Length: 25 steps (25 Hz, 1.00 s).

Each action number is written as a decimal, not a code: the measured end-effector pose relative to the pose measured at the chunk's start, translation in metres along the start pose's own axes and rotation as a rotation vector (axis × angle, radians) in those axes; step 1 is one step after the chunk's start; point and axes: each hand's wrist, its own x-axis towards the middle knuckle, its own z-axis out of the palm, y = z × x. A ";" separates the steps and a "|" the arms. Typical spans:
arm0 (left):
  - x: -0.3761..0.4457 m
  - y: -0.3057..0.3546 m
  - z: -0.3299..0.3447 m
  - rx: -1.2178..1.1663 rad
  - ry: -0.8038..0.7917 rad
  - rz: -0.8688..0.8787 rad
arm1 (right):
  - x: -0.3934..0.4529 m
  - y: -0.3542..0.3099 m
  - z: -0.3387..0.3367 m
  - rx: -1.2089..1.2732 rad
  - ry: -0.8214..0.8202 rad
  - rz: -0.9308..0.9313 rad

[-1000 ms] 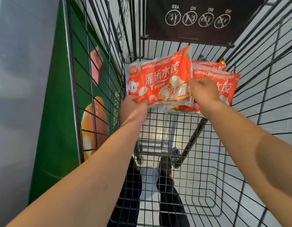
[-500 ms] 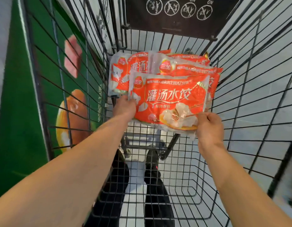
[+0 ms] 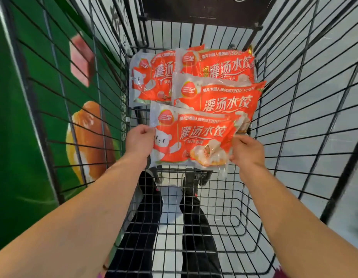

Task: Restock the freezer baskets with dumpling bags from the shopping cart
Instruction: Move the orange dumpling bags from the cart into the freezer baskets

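While both arms reach into the black wire shopping cart (image 3: 294, 97), the left hand (image 3: 140, 140) pinches the left edge of the nearest orange-and-white plastic dumpling bag (image 3: 194, 141) and the right hand (image 3: 247, 150) grips its right edge with curled fingers. Three more orange dumpling bags (image 3: 218, 81) lie overlapping at the cart's far end, just beyond it.

rear dumpling bags (image 3: 152, 77) partly overlapped, black sign (image 3: 204, 11) cropped
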 end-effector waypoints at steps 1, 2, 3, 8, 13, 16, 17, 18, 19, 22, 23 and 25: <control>-0.007 -0.001 -0.004 0.006 0.031 0.033 | -0.002 -0.002 -0.002 0.016 0.001 0.007; -0.015 -0.001 -0.009 0.032 0.044 0.053 | -0.005 -0.005 -0.004 0.031 -0.009 0.017; -0.023 -0.001 -0.014 0.076 0.056 0.078 | -0.009 -0.008 -0.007 0.037 -0.036 0.032; -0.047 0.000 -0.030 0.221 0.153 0.083 | -0.014 0.005 -0.009 -0.140 -0.183 0.063; -0.026 -0.010 -0.027 0.209 0.254 0.090 | -0.009 0.021 0.018 -0.122 -0.320 0.107; -0.014 -0.014 -0.019 0.276 0.314 0.115 | 0.004 0.030 0.036 -0.171 -0.262 0.068; -0.011 -0.016 -0.018 0.277 0.319 0.116 | 0.007 0.035 0.041 -0.196 -0.241 0.060; -0.010 -0.016 -0.016 0.270 0.315 0.113 | 0.010 0.037 0.044 -0.220 -0.215 0.037; -0.009 -0.017 -0.016 0.260 0.310 0.107 | 0.011 0.039 0.046 -0.235 -0.190 0.015; -0.002 -0.018 -0.016 0.238 0.270 0.114 | 0.010 0.047 0.048 -0.300 -0.136 0.044; -0.001 -0.018 -0.017 0.251 0.249 0.124 | 0.009 0.052 0.049 -0.321 -0.142 0.072; -0.002 -0.016 -0.017 0.300 0.208 0.145 | 0.003 0.058 0.051 -0.301 -0.150 0.112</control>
